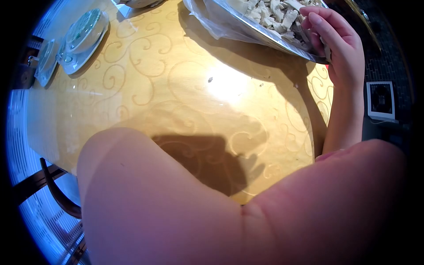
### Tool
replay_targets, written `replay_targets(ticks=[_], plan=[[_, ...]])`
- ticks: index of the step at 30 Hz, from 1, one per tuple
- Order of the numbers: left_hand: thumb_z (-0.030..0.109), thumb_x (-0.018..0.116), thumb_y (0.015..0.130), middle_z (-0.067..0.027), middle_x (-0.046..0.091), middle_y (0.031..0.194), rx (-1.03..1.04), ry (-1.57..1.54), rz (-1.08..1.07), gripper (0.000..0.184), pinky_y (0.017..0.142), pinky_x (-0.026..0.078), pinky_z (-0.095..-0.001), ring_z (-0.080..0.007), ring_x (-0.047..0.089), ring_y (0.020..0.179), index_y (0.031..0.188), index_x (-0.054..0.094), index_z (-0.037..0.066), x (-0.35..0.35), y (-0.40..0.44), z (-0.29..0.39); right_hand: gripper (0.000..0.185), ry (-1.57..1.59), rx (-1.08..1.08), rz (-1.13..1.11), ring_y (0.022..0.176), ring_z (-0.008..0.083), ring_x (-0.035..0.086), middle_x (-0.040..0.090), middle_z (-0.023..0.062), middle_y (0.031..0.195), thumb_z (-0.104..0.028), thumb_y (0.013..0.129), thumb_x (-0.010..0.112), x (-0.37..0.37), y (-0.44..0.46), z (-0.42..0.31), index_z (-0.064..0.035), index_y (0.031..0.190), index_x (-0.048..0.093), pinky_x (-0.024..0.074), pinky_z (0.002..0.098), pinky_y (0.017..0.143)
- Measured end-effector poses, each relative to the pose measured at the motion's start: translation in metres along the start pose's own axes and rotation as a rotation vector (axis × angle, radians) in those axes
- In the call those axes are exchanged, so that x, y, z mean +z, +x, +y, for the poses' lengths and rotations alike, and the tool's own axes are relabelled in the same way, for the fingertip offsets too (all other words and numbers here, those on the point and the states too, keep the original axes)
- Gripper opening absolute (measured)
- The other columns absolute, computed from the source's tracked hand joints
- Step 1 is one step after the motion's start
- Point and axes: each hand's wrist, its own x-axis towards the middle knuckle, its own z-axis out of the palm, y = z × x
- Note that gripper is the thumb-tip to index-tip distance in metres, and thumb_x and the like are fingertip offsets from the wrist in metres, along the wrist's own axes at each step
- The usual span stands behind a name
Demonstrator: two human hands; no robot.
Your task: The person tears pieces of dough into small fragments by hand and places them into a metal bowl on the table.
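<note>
My right hand (338, 42) is at the near right rim of a wide metal pan (269, 40) at the top right. Its thumb and fingers are drawn together in a pinch, and whatever they hold, if anything, is hidden. Pale torn pieces (276, 17) with uneven edges fill the pan; I cannot tell what food they are. Clear plastic (212, 22) shows along the pan's left side. The pan's far part is cut off by the frame. My left hand is out of view.
Bare skin, apparently two bent knees (145, 194), covers the lower foreground. A green-topped bowl (86, 31) sits on a plate at upper left, with another dish (46, 62) beside it. Small crumbs (210, 79) lie on the scroll-patterned table (145, 88). A dark curved chair arm (55, 194) is at left.
</note>
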Motion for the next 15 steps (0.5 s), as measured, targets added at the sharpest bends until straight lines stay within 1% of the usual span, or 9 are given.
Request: replay_targets(ticks=[2, 5, 6, 12, 15], plan=[[0.002, 0.06, 0.075, -0.0071, 0.061, 0.082, 0.011, -0.012, -0.001, 0.019, 0.062, 0.048, -0.0262, -0.0158, 0.059, 0.071, 0.094, 0.058, 0.001, 0.0, 0.002, -0.002, 0.012, 0.111, 0.064, 0.014, 0.057, 0.0081, 0.052, 0.062, 0.005, 0.073, -0.009, 0.083, 0.063, 0.011, -0.005, -0.015, 0.0003, 0.089, 0.064, 0.0393, 0.0192, 0.05], [0.003, 0.06, 0.075, -0.0073, 0.061, 0.082, 0.019, -0.016, -0.019, 0.018, 0.062, 0.048, -0.0265, -0.0162, 0.06, 0.071, 0.093, 0.057, 0.001, -0.002, -0.002, 0.0, 0.012, 0.06, 0.028, 0.084, 0.056, 0.004, 0.047, 0.06, 0.003, 0.073, -0.008, 0.087, 0.061, 0.012, -0.004, -0.007, 0.0018, 0.094, 0.063, 0.0323, 0.0149, 0.048], [0.003, 0.06, 0.075, -0.0073, 0.06, 0.082, 0.015, -0.02, -0.027, 0.018, 0.062, 0.048, -0.0266, -0.0164, 0.06, 0.071, 0.093, 0.057, 0.001, -0.003, -0.004, 0.001, 0.012, 0.093, 0.013, 0.064, 0.056, 0.0049, 0.048, 0.06, 0.0033, 0.072, -0.008, 0.086, 0.062, 0.011, -0.003, -0.004, 0.0019, 0.094, 0.063, 0.0342, 0.0159, 0.048], [0.004, 0.06, 0.076, -0.0076, 0.06, 0.081, 0.028, -0.029, -0.04, 0.017, 0.062, 0.049, -0.0272, -0.0172, 0.06, 0.071, 0.092, 0.057, 0.001, -0.009, -0.006, 0.002, 0.012, 0.114, 0.015, 0.015, 0.056, 0.005, 0.048, 0.059, 0.0034, 0.072, -0.007, 0.087, 0.061, 0.014, 0.001, -0.007, 0.0021, 0.094, 0.063, 0.0344, 0.0162, 0.048], [0.004, 0.06, 0.076, -0.0078, 0.06, 0.081, 0.022, -0.022, -0.052, 0.016, 0.062, 0.049, -0.0276, -0.0177, 0.06, 0.071, 0.092, 0.057, 0.001, -0.009, -0.005, 0.002, 0.012, 0.097, 0.078, 0.013, 0.056, 0.0048, 0.047, 0.06, 0.0036, 0.072, -0.007, 0.087, 0.062, 0.016, -0.003, -0.019, 0.0023, 0.093, 0.063, 0.0342, 0.0161, 0.049]])
